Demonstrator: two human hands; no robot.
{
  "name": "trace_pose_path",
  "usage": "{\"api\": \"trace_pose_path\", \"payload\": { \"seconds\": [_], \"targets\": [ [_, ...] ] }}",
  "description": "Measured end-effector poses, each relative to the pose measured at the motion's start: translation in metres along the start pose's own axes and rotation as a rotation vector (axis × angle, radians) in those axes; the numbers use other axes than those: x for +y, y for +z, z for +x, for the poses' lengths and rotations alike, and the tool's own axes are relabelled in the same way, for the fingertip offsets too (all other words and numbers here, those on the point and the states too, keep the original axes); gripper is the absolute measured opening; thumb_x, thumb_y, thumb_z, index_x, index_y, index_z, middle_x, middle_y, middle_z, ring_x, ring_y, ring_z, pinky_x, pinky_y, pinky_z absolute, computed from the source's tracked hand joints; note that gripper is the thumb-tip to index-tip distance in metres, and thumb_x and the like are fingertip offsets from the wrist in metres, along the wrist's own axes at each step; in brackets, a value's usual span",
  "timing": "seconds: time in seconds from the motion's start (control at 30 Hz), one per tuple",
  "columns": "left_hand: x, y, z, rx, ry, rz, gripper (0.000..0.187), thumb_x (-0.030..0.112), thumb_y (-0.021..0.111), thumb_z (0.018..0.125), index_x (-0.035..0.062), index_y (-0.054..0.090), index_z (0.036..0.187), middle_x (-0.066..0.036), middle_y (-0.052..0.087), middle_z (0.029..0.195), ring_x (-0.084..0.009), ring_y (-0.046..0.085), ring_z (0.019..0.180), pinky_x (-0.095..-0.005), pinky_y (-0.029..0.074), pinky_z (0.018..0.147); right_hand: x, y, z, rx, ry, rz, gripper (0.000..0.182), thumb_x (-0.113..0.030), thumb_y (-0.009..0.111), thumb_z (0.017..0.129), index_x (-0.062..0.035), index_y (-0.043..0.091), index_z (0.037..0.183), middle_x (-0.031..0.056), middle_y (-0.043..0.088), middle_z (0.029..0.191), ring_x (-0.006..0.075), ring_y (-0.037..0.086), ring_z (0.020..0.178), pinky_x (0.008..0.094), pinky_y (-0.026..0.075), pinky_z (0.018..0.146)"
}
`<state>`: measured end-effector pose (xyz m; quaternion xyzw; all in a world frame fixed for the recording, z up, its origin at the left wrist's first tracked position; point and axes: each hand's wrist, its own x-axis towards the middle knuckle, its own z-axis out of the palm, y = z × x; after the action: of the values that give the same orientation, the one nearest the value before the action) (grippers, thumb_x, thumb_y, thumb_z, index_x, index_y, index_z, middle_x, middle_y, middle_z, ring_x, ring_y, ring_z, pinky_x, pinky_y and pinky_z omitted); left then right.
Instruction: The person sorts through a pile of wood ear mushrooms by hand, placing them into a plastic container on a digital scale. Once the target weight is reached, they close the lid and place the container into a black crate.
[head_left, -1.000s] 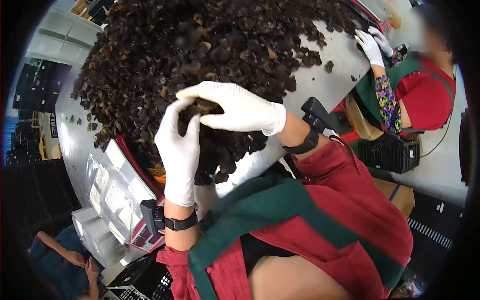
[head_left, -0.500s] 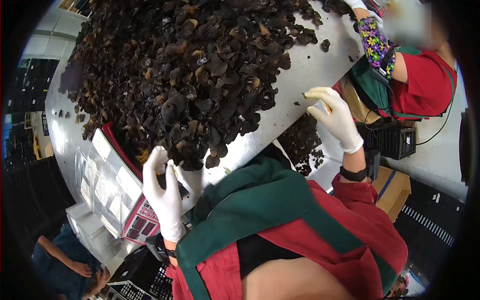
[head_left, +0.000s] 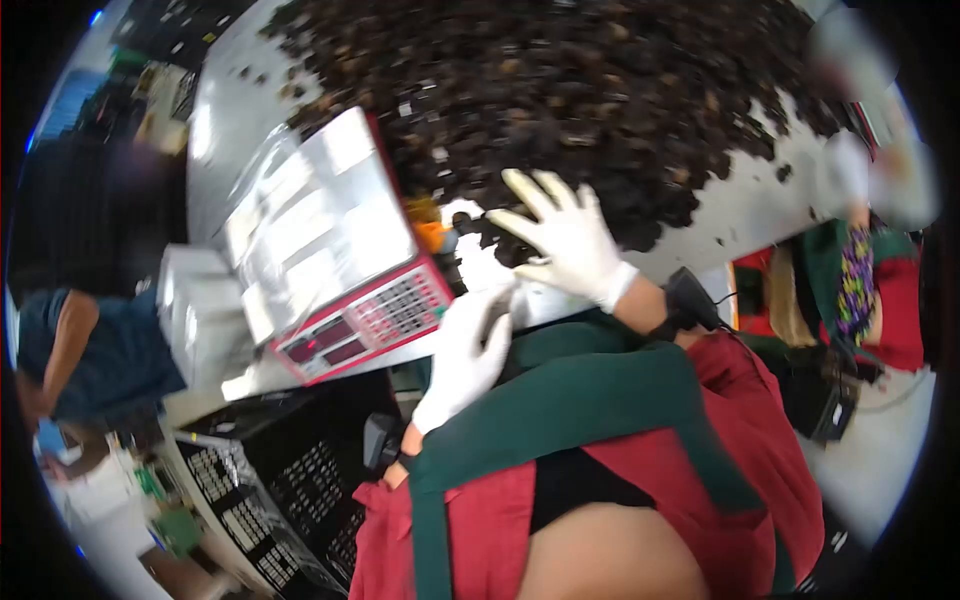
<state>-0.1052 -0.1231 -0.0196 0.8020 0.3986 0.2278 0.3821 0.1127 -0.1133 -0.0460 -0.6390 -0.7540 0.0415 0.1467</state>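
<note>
My right hand, in a white glove, reaches over the near edge of a heap of dark wood ear mushrooms. Its fingers are spread and nothing shows in them. My left hand, also gloved in white, is by the table's near edge, right of the red weighing scale. Its thumb and forefinger stand apart with a dark gap between, the other fingers partly hidden. Beyond it, an orange item with a bluish end lies beside the scale, blurred.
Translucent plastic and papers cover the scale's top. White containers stand left of it, and black slotted crates below. The metal table runs away from me. A person in dark blue is at left; another, in red and green, at right.
My view has swung left, so the scale sits nearer the middle. My right hand has come in beside my left and opened; the small silver-and-orange item at its fingers no longer shows there.
</note>
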Motion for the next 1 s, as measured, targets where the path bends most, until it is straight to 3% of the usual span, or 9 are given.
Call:
{"api": "trace_pose_path", "payload": {
  "seconds": [0.13, 0.37, 0.5, 0.57, 0.67, 0.83, 0.9, 0.97, 1.0],
  "targets": [
    [-0.014, -0.008, -0.013, 0.048, 0.052, -0.005, 0.037, 0.002, 0.065, 0.087, 0.0052, 0.061, 0.123, -0.012, 0.066, 0.109, -0.0300, 0.063, 0.101, -0.0383, 0.049, 0.090, 0.015, 0.027, 0.001, 0.311, -0.068, -0.042, 0.043, -0.025, 0.078, 0.069, -0.0196, 0.072, 0.112, 0.0043, 0.058, 0.135, 0.0270, 0.060, 0.103, 0.0380, 0.052, 0.080],
    [-0.007, -0.072, -0.031, 0.405, 0.168, 0.025, 0.027, -0.006, 0.067, 0.083, 0.0039, 0.071, 0.107, -0.012, 0.072, 0.098, -0.0282, 0.068, 0.089, -0.0364, 0.052, 0.084, 0.015, 0.008, 0.034, 0.435, -0.079, 0.198, 0.007, -0.011, 0.072, 0.079, -0.0112, 0.069, 0.085, 0.0022, 0.066, 0.099, 0.0214, 0.068, 0.084, 0.0341, 0.056, 0.068],
    [-0.025, -0.114, -0.034, 0.733, 0.140, 0.161, 0.030, -0.013, 0.058, 0.085, -0.0006, 0.069, 0.110, -0.013, 0.070, 0.104, -0.0277, 0.066, 0.097, -0.0370, 0.051, 0.089, 0.017, -0.008, 0.043, 0.397, 0.001, 0.413, 0.007, -0.010, 0.070, 0.079, -0.0065, 0.069, 0.085, 0.0082, 0.068, 0.094, 0.0265, 0.069, 0.083, 0.0329, 0.056, 0.074],
    [-0.048, -0.128, -0.034, 0.832, 0.157, 0.246, 0.035, -0.014, 0.057, 0.085, -0.0029, 0.066, 0.117, -0.016, 0.064, 0.118, -0.0291, 0.061, 0.108, -0.0377, 0.048, 0.096, 0.023, -0.020, 0.051, 0.360, 0.055, 0.518, 0.009, -0.011, 0.070, 0.081, -0.0057, 0.071, 0.088, 0.0081, 0.069, 0.092, 0.0206, 0.069, 0.081, 0.0314, 0.055, 0.075],
    [-0.061, -0.141, -0.024, 0.869, 0.110, 0.343, 0.033, -0.011, 0.055, 0.088, -0.0030, 0.064, 0.120, -0.015, 0.063, 0.121, -0.0292, 0.059, 0.113, -0.0379, 0.046, 0.097, 0.026, -0.045, 0.064, 0.086, 0.462, 0.783, 0.016, -0.013, 0.069, 0.088, -0.0023, 0.074, 0.099, 0.0037, 0.073, 0.098, 0.0097, 0.065, 0.086, 0.0274, 0.052, 0.077],
    [-0.076, -0.147, -0.010, 0.819, 0.124, 0.360, 0.030, -0.006, 0.055, 0.091, -0.0030, 0.064, 0.119, -0.014, 0.064, 0.120, -0.0313, 0.058, 0.116, -0.0401, 0.045, 0.099, 0.040, -0.054, 0.087, 0.154, 0.454, 1.071, 0.020, -0.013, 0.063, 0.094, -0.0001, 0.072, 0.107, 0.0039, 0.073, 0.103, 0.0113, 0.067, 0.083, 0.0269, 0.054, 0.077],
    [-0.087, -0.143, -0.012, 0.786, 0.096, 0.297, 0.029, -0.006, 0.055, 0.091, -0.0030, 0.064, 0.119, -0.015, 0.064, 0.119, -0.0319, 0.059, 0.116, -0.0408, 0.045, 0.100, 0.031, -0.057, 0.097, 0.152, 0.638, 1.840, 0.021, -0.016, 0.060, 0.097, -0.0024, 0.071, 0.109, 0.0049, 0.074, 0.100, 0.0119, 0.070, 0.082, 0.0248, 0.055, 0.072],
    [-0.093, -0.143, -0.014, 0.754, 0.058, 0.244, 0.029, -0.006, 0.055, 0.091, -0.0029, 0.064, 0.118, -0.015, 0.065, 0.118, -0.0326, 0.059, 0.116, -0.0416, 0.045, 0.101, 0.048, -0.051, 0.106, -0.065, 0.717, 2.086, 0.024, -0.021, 0.059, 0.099, -0.0037, 0.070, 0.111, 0.0041, 0.074, 0.095, 0.0124, 0.071, 0.079, 0.0237, 0.057, 0.066],
    [-0.092, -0.144, -0.015, 0.737, 0.059, 0.267, 0.029, -0.006, 0.055, 0.090, -0.0027, 0.065, 0.117, -0.015, 0.065, 0.117, -0.0329, 0.059, 0.117, -0.0425, 0.044, 0.101, 0.055, -0.039, 0.112, -0.149, 0.639, 2.302, 0.027, -0.019, 0.054, 0.101, 0.0012, 0.066, 0.115, 0.0107, 0.071, 0.106, 0.0177, 0.070, 0.092, 0.0295, 0.057, 0.079]
  ]
}}
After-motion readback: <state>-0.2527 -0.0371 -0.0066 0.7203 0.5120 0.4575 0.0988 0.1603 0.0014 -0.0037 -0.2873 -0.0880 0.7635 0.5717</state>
